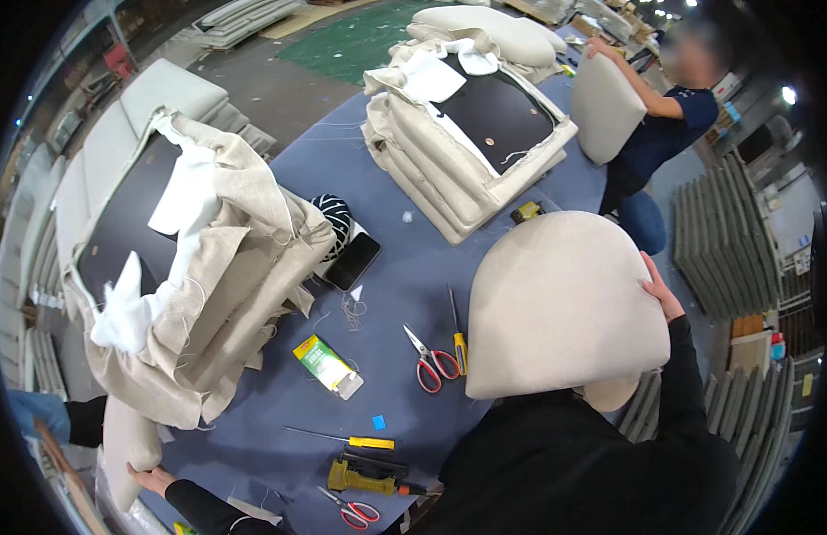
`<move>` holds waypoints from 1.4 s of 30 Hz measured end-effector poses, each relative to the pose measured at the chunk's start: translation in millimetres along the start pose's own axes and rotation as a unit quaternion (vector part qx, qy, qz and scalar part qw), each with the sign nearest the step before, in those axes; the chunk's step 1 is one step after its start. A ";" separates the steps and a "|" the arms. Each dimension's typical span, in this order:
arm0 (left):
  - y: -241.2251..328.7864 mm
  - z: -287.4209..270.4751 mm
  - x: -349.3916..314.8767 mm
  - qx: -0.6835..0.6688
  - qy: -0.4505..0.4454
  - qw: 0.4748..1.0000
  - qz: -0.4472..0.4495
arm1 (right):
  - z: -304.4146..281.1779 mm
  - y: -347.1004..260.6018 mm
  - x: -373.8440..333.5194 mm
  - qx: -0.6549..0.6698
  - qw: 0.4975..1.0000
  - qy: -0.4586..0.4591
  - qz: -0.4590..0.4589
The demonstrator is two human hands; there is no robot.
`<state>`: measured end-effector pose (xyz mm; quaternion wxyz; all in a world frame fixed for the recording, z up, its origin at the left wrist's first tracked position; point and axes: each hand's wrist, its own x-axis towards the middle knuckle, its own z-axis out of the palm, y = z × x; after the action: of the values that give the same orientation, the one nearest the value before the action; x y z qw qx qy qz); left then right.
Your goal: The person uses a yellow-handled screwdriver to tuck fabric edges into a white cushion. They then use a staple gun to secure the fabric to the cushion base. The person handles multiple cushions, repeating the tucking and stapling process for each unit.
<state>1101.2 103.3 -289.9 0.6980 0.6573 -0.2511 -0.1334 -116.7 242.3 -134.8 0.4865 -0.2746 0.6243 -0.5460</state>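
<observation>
My right hand [665, 290] grips the right edge of a beige upholstered seat cushion [565, 308], rounded on its far side, which stands tilted up in front of my body. Part of another beige padded piece [614, 392] shows below it. Far to the left, my left hand [153, 479] holds the lower edge of a narrow beige cushion [131, 437] at the table's corner; some of its fingers are hidden. Close to the right cushion lie red-handled scissors [431, 366] and a yellow-handled screwdriver [460, 352].
The blue-covered table [413, 267] bears stacked, partly covered cushions [208, 294], another stack [467, 134], a phone [353, 263], a green-yellow box [329, 366], a staple gun [364, 477], a second screwdriver [369, 441] and more scissors [351, 510]. A co-worker [663, 134] holds a cushion [605, 107] across the table.
</observation>
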 end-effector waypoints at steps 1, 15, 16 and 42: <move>46.7 -32.8 8.2 0.081 -0.024 0.992 0.098 | -16.5 20.7 26.2 0.007 1.000 -0.023 0.007; 491.3 14.0 -227.1 0.172 0.147 0.974 0.002 | -124.9 27.0 147.3 -0.036 0.976 -0.204 -0.064; 518.6 33.6 -257.7 0.190 0.130 0.973 0.018 | -130.5 29.8 152.5 -0.003 0.973 -0.221 -0.074; 284.8 654.2 -868.8 0.077 -0.492 0.867 -0.013 | -98.6 40.1 139.4 0.042 0.990 -0.134 -0.016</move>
<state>-12.0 23.9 -155.3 0.4293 0.5617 -0.5625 -0.4287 -251.1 171.5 -222.6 0.5683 -0.3343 0.5259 -0.5374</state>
